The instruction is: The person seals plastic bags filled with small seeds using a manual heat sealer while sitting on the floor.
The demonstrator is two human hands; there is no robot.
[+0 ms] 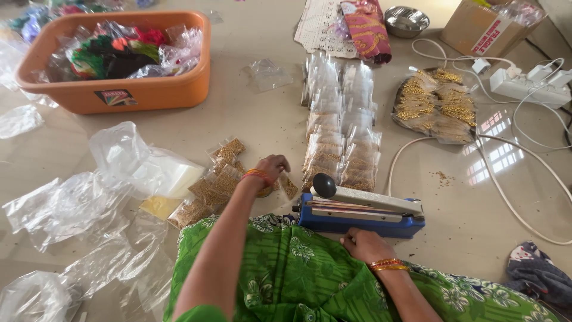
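The left hand reaches out over the floor, fingers pinching a small packet of golden beads, just beside a loose pile of similar packets. The right hand rests loosely curled, holding nothing, against the near edge of the blue heat sealer. Filled packets lie in rows beyond it.

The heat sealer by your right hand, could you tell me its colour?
Blue base, pale arm, black knob; head view.
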